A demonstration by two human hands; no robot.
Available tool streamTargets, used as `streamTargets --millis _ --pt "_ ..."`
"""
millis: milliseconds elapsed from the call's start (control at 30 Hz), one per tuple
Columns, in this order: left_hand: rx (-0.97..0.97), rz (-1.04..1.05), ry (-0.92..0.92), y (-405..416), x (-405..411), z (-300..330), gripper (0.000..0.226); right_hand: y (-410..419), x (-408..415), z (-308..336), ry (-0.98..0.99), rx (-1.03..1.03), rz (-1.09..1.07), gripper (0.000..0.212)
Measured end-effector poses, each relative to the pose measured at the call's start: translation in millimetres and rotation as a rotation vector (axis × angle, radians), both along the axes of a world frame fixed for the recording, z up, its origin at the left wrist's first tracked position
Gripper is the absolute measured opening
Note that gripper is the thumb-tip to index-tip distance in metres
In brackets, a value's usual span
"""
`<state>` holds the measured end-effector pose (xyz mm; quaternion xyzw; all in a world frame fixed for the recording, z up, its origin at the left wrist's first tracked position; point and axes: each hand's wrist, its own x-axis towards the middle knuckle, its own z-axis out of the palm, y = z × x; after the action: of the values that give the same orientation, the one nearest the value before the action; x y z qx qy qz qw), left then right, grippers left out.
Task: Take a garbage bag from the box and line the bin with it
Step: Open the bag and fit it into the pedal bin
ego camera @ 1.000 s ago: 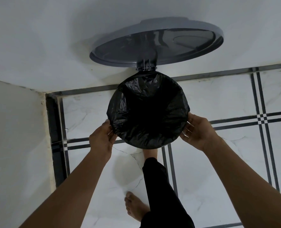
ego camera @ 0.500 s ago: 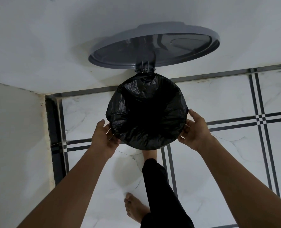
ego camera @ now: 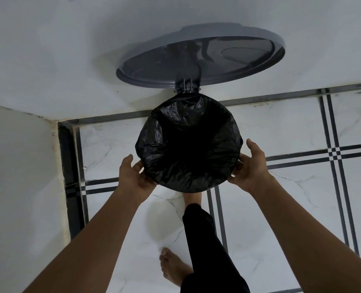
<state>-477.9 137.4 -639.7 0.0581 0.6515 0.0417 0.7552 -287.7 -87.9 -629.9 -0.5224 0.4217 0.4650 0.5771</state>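
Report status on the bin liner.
Both hands, left and right, at the rim. Black bag lines the bin, lid up. Nothing in the way.

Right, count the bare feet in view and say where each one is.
2. One bare foot rests flat on the white floor tiles near the bottom centre. The other foot, on the black-trousered leg, reaches forward under the bag-lined bin, mostly hidden by it.
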Motion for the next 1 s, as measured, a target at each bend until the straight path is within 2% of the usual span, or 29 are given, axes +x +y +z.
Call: streamTargets --millis 100,300,400,467,567,667,733,800,867,933,1000 --pt "-0.009 -0.013 0.0 -2.0 -0.1 2.1 0.047 -0.9 -2.8 1.9 -0.012 -0.014 0.021 0.064" --pt "0.042 0.025 -0.005 -4.9 -11.6 -3.9 0.054 -3.7 -9.4 4.2 -0.03 -0.027 -0.029 0.05" --pt "0.099 -0.095 0.013 1.1 -9.5 -2.7 0.058 -4.1 -3.4 2.6 -0.068 -0.146 0.123 0.045" --pt "0.214 -0.27 0.141 4.3 -2.5 3.8 0.055 -0.7 -0.9 6.8 -0.272 -0.324 0.283 0.039" --pt "0.655 -0.421 0.395 11.8 12.2 11.8 0.036 11.8 0.7 22.8 -0.763 -0.564 0.43 0.021" --pt "1.174 -0.659 0.348 18.4 33.3 20.9 0.017 35.2 16.4 31.3 -1.181 -0.548 0.663 0.019" --pt "1.302 -0.801 0.259 25.2 55.1 24.9 0.01 55.4 34.3 26.4 -1.373 -0.502 0.872 0.024" --pt "1.335 -0.918 0.221 35.8 77.3 23.3 0.014 76.7 52.6 19.0 -1.473 -0.487 1.067 0.031" --pt "1.225 -1.065 0.257 45.3 97.0 23.2 0.03 96.1 69.1 13.8 -1.452 -0.475 1.206 0.037" --pt "1.038 -1.166 0.304 53.2 110.9 25.6 0.046 112.9 81.8 12.8 -1.258 -0.423 1.294 0.037" --pt "0.885 -1.154 0.309 62.3 119.2 22.5 0.055 127.6 93.3 11.6 -1.049 -0.432 1.381 0.041"
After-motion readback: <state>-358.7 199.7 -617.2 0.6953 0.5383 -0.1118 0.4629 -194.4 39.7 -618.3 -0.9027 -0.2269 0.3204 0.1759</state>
